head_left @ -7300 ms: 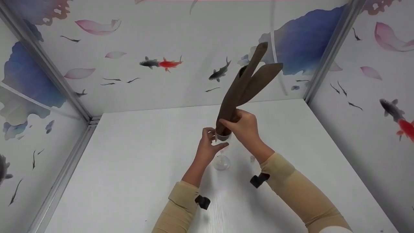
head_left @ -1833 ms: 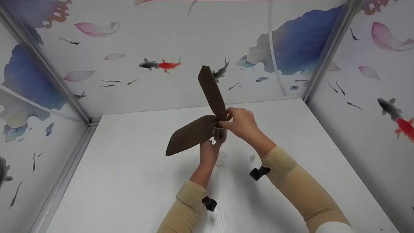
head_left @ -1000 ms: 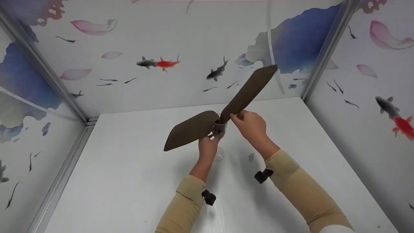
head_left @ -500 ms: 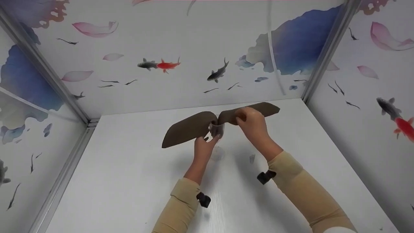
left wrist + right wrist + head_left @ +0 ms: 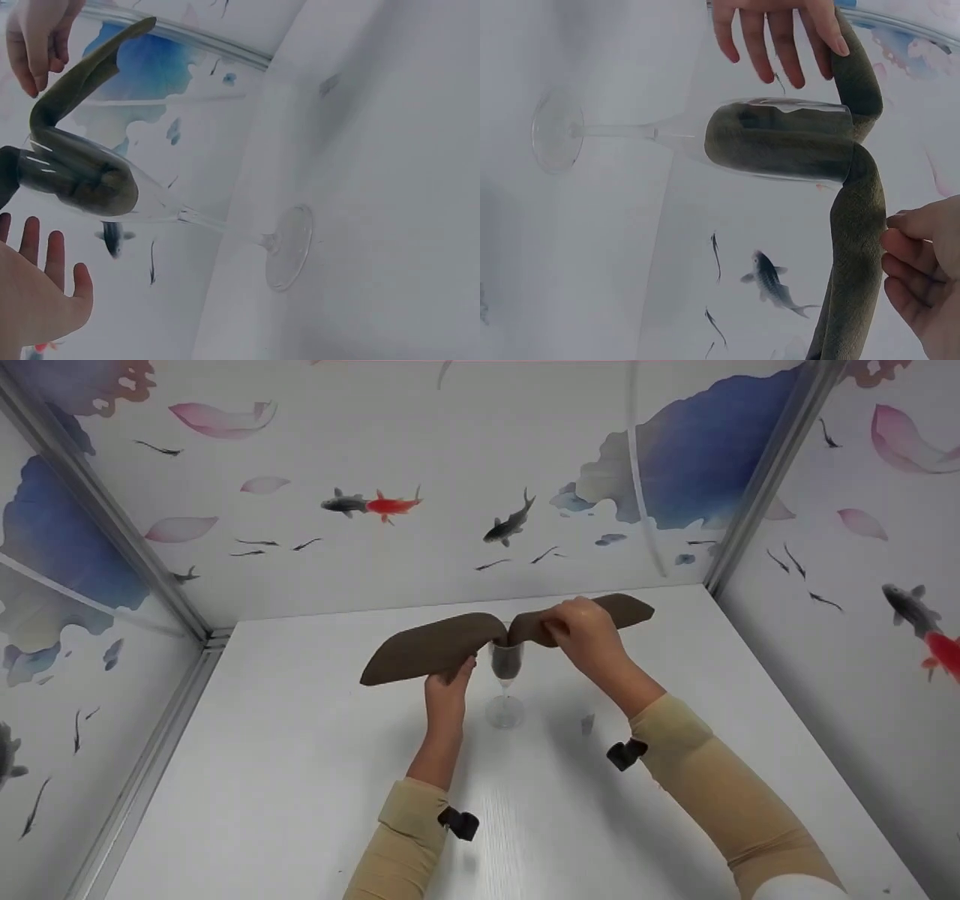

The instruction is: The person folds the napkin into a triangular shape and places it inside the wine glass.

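A brown cloth napkin (image 5: pixel 439 649) is tucked into the bowl of a clear champagne flute (image 5: pixel 504 710), which stands upright on the white table. Its two ends fold over the rim and spread left and right like wings. My left hand (image 5: pixel 448 694) is beneath the left wing; in the left wrist view its fingers (image 5: pixel 55 259) are straight and apart, off the glass. My right hand (image 5: pixel 589 637) is at the right wing. Its loosely bent fingertips (image 5: pixel 894 241) lie right at the cloth's edge in the right wrist view, and no cloth shows between them.
The white table (image 5: pixel 300 780) is bordered by white panels printed with fish, petals and blue leaves. Its back edge runs close behind the glass. A small pale mark (image 5: pixel 587 724) lies on the table right of the flute's foot.
The napkin's upright bundle has opened into two wings, the left folded down first, then the right. My left hand has let go of the flute and moved left, under the left wing.
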The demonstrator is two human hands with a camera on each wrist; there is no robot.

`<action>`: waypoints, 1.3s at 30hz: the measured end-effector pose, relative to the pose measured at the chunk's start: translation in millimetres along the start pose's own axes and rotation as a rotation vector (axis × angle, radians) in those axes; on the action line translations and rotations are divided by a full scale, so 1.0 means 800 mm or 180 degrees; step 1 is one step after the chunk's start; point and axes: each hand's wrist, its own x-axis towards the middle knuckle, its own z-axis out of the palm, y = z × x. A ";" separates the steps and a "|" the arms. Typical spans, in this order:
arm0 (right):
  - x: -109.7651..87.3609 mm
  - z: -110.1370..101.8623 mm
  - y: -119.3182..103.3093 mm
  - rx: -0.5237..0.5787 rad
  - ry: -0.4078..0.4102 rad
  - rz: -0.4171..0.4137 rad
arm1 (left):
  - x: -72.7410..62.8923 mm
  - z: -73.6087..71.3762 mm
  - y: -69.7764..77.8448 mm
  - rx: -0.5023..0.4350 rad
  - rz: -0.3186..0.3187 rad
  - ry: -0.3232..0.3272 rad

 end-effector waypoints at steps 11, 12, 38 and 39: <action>0.014 -0.008 -0.001 -0.0278 -0.1173 -0.0112 | 0.022 -0.008 0.021 -0.0179 0.0089 0.0126; 0.014 -0.007 -0.001 -0.0306 -0.1234 -0.0114 | 0.023 -0.009 0.023 -0.0187 0.0080 0.0119; -0.006 0.034 0.023 -0.0574 0.0437 -0.0622 | 0.029 -0.077 0.051 -0.1487 -0.0103 0.0337; -0.007 0.033 0.023 -0.0562 0.0414 -0.0621 | 0.029 -0.081 0.051 -0.1428 -0.0144 0.0389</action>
